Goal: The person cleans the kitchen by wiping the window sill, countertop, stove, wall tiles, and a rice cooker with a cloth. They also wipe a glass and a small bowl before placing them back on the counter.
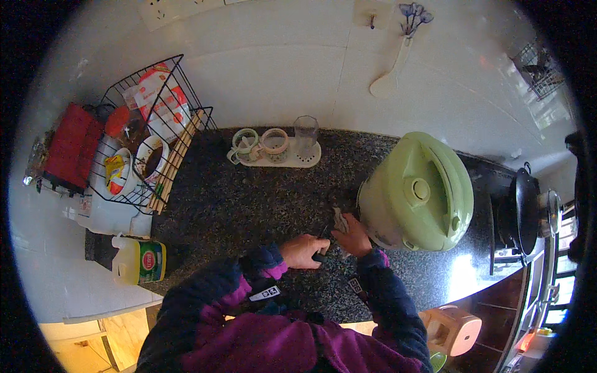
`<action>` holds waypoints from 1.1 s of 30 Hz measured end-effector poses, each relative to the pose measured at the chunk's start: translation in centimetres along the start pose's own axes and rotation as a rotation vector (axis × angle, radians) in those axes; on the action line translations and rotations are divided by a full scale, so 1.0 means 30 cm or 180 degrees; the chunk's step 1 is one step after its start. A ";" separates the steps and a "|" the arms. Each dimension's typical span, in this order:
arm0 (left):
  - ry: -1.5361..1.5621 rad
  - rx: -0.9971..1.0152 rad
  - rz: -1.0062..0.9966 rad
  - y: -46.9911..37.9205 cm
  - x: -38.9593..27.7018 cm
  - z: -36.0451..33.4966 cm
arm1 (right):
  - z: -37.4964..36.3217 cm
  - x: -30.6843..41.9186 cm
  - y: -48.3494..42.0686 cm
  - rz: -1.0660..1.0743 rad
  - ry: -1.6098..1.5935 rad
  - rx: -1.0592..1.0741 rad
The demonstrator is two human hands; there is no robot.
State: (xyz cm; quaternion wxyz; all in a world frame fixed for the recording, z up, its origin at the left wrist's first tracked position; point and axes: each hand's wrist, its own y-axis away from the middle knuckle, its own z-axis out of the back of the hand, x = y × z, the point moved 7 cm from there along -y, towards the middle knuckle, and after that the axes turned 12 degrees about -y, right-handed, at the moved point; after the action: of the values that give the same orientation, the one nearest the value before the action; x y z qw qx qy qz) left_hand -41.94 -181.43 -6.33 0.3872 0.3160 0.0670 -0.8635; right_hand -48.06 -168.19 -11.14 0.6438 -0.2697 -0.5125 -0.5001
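Observation:
My left hand (pixel 303 252) is over the dark speckled stone countertop (pixel 242 205), fingers curled around a small black object (pixel 319 257). Too little of that object shows to tell what it is. Just to its right, my right hand (pixel 353 238) holds a crumpled pale cloth (pixel 341 220) down against the counter. Part of the cloth is hidden under the fingers. Close beside my right hand stands a rice cooker (pixel 415 196) with a light green lid, which is closed.
A tray (pixel 310 159) with two mugs and a clear glass (pixel 306 130) stands near the wall. At left are a black wire rack (pixel 179 161) with bowls and packets, and a yellow detergent jug (pixel 126 261). A wok (pixel 526 212) stands at right; a stool (pixel 459 328) is below.

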 end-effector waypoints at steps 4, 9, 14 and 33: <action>-0.1710 0.0241 -0.0407 -0.036 -0.013 0.042 | 0.013 -0.074 0.067 0.0009 -0.0366 -0.0205; -0.3378 -0.0154 -0.1886 -0.143 -0.080 0.060 | -0.022 -0.180 0.119 -0.0517 -0.1020 -0.0184; -0.3355 -0.0017 -0.2615 -0.267 -0.034 0.102 | -0.049 -0.131 0.152 -0.0429 -0.1694 -0.0136; -0.3475 0.0736 -0.2459 -0.313 0.467 0.196 | -0.165 -0.089 0.150 -0.0797 -0.2186 0.0024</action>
State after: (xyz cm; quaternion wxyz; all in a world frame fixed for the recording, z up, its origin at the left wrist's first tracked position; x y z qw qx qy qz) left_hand -58.54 -185.82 -11.27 -0.0070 -0.1725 -0.1228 -0.9773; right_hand -41.90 -169.87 -14.52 0.3689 -0.3547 -0.7297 -0.4535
